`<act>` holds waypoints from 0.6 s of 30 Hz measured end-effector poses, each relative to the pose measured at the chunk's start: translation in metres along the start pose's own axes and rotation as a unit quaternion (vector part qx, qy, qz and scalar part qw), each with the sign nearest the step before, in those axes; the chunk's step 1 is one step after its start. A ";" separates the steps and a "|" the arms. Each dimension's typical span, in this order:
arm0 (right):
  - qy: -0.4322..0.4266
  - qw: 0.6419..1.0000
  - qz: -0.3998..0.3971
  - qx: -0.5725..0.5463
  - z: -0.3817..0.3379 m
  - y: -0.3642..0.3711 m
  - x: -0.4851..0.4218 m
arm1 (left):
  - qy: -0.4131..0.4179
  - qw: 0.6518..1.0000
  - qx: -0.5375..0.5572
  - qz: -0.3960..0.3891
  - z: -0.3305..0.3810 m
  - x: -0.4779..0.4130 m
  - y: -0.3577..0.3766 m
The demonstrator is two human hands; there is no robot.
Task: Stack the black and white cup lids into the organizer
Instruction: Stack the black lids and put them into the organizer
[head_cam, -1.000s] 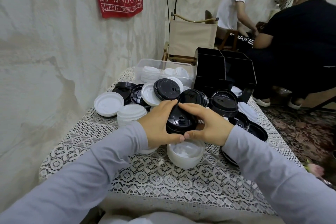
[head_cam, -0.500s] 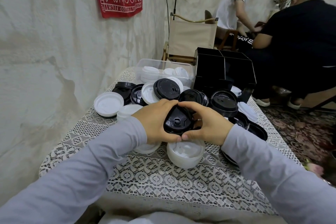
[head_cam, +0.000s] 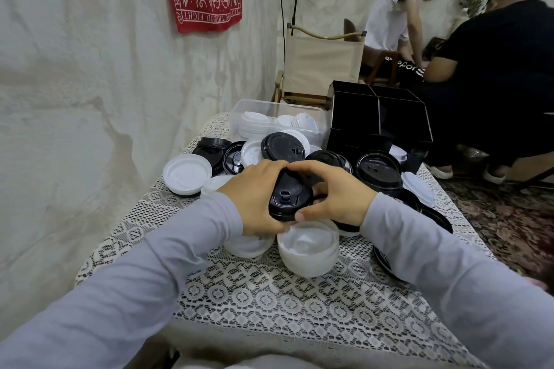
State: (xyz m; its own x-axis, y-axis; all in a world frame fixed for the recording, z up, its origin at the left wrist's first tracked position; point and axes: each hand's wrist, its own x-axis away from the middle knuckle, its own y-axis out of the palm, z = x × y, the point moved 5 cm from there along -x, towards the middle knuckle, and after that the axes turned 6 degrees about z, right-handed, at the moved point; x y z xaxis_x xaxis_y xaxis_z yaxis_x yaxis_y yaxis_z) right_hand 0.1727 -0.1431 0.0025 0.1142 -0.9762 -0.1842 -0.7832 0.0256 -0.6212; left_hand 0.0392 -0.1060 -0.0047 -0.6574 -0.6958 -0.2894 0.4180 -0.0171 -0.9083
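Grip, head view: your left grip (head_cam: 254,198) and right grip (head_cam: 338,198) were both curled round one black lid stack (head_cam: 289,198), fingertips meeting over its far rim and thumbs at the near edge.
Held lids: raised just above the surface and tilted so the top face, with its small sip flap, looked back at you. How many lids were nested there could not be told.
Organizer (head_cam: 377,120): black and boxy, split by panels into compartments, at the far right of the surface beyond the loose pile. Its insides were too dark to judge.
Bearing: from your grips the organizer lay ahead and to the right, so I judge the right grip the nearer one for the carry. A round lid has no long axis, so only its flat face needs levelling to a slot.
Loose lids: black lids (head_cam: 379,171) and white lids (head_cam: 187,169) lay mixed between you and the organizer. A white lid stack (head_cam: 308,249) sat just under your grips.
Clear bin (head_cam: 278,117): left of the organizer, holding white lids.
Materials: thin moulded plastic, glossy black or matte white, with ribbed rims; likely light and slippery.
Surface (head_cam: 269,302): covered in white lace cloth.
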 end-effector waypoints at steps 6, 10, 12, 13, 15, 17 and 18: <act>0.004 1.000 -0.025 -0.003 -0.002 0.004 -0.004 | -0.017 1.000 0.010 0.004 -0.010 0.000 0.005; 0.025 0.998 -0.034 -0.051 -0.009 -0.005 -0.012 | -0.020 1.000 0.006 0.021 -0.014 -0.001 -0.001; 0.043 0.998 0.015 -0.033 -0.008 -0.019 -0.026 | -0.022 1.000 0.000 0.021 -0.016 -0.001 -0.006; 0.042 0.998 0.050 0.009 -0.006 -0.027 -0.038 | -0.024 0.999 -0.002 0.021 -0.017 0.000 -0.008; 0.031 0.986 0.089 0.137 -0.003 -0.035 -0.063 | -0.031 0.999 -0.006 0.019 -0.018 0.001 -0.012; -0.013 0.961 0.070 0.266 -0.002 -0.028 -0.085 | -0.037 0.999 -0.017 0.016 -0.019 0.004 -0.015; -0.036 0.947 0.046 0.316 -0.001 -0.021 -0.095 | -0.040 0.999 -0.022 0.012 -0.020 0.006 -0.015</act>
State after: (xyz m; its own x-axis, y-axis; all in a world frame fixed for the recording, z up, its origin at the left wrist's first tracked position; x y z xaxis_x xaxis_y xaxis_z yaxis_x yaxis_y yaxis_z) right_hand 0.1779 -0.0516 0.0341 0.1223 -0.9469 -0.2973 -0.2726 0.2560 -0.9274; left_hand 0.0169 -0.0954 0.0013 -0.5947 -0.7508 -0.2875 0.4039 0.0302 -0.9143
